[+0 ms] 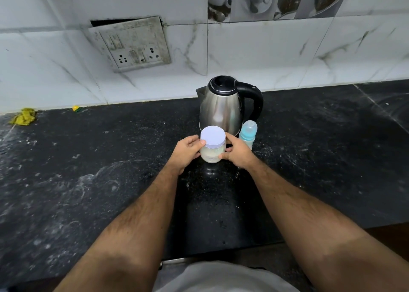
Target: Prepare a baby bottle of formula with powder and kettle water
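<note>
A clear jar of pale powder (212,153) with a flat white lid (213,138) stands on the black counter (110,170) in front of me. My left hand (187,151) grips its left side, thumb near the lid's rim. My right hand (238,153) grips its right side, thumb on the glass. Just behind the jar stands a steel kettle (222,108) with a black lid and its black handle to the right. A small baby bottle (247,134) with a light blue collar and clear cap stands right of the jar, behind my right hand.
A tiled wall with a grimy socket plate (132,45) rises behind the counter. A crumpled yellow cloth (23,116) and a small yellow object (76,108) lie at the far left by the wall. The counter's front edge runs just before my body.
</note>
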`<state>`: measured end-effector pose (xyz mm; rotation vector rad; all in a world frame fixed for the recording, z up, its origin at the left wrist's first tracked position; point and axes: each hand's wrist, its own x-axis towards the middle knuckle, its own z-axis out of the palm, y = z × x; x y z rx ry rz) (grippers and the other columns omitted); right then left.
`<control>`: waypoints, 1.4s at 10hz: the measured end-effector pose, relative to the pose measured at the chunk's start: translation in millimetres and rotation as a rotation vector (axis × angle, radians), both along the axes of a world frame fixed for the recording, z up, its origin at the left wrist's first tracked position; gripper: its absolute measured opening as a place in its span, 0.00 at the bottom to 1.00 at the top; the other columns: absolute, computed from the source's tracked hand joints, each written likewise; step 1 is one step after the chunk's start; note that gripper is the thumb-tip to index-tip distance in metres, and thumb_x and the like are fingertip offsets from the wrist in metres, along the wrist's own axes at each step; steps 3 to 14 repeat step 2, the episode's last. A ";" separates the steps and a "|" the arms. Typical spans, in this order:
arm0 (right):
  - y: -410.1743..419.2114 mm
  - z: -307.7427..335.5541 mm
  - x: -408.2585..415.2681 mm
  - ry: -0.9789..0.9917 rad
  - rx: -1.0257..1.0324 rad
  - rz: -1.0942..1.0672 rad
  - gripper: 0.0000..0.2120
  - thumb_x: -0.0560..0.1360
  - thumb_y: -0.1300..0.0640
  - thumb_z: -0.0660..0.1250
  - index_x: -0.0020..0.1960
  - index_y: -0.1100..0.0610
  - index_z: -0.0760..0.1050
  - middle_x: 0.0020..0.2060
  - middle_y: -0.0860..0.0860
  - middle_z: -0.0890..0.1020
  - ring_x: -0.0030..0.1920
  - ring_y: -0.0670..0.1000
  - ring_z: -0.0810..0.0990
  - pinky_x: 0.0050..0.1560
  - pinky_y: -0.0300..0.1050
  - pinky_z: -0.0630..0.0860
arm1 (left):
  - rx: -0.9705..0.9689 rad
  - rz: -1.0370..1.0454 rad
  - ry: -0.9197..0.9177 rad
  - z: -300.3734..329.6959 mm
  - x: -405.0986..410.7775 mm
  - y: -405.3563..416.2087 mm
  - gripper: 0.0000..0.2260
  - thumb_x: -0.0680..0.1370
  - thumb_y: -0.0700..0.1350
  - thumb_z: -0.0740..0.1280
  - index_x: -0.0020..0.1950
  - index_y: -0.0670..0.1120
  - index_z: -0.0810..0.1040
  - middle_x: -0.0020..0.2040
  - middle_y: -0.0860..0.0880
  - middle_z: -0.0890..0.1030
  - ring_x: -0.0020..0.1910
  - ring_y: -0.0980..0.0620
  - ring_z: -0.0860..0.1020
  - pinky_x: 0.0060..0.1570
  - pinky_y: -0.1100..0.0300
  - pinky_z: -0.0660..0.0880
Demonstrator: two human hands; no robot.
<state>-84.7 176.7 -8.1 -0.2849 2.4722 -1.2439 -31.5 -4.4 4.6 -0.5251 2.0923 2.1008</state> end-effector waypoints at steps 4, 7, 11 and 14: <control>7.8 3.6 15.1 0.051 0.142 -0.021 0.42 0.71 0.58 0.76 0.78 0.56 0.58 0.67 0.55 0.75 0.58 0.52 0.78 0.62 0.47 0.75 | -0.158 0.148 0.096 -2.7 14.4 -0.5 0.24 0.78 0.47 0.70 0.72 0.39 0.71 0.68 0.42 0.77 0.64 0.52 0.76 0.67 0.55 0.72; 7.8 3.6 15.1 0.051 0.142 -0.021 0.42 0.71 0.58 0.76 0.78 0.56 0.58 0.67 0.55 0.75 0.58 0.52 0.78 0.62 0.47 0.75 | -0.158 0.148 0.096 -2.7 14.4 -0.5 0.24 0.78 0.47 0.70 0.72 0.39 0.71 0.68 0.42 0.77 0.64 0.52 0.76 0.67 0.55 0.72; 7.8 3.6 15.1 0.051 0.142 -0.021 0.42 0.71 0.58 0.76 0.78 0.56 0.58 0.67 0.55 0.75 0.58 0.52 0.78 0.62 0.47 0.75 | -0.158 0.148 0.096 -2.7 14.4 -0.5 0.24 0.78 0.47 0.70 0.72 0.39 0.71 0.68 0.42 0.77 0.64 0.52 0.76 0.67 0.55 0.72; 7.8 3.6 15.1 0.051 0.142 -0.021 0.42 0.71 0.58 0.76 0.78 0.56 0.58 0.67 0.55 0.75 0.58 0.52 0.78 0.62 0.47 0.75 | -0.158 0.148 0.096 -2.7 14.4 -0.5 0.24 0.78 0.47 0.70 0.72 0.39 0.71 0.68 0.42 0.77 0.64 0.52 0.76 0.67 0.55 0.72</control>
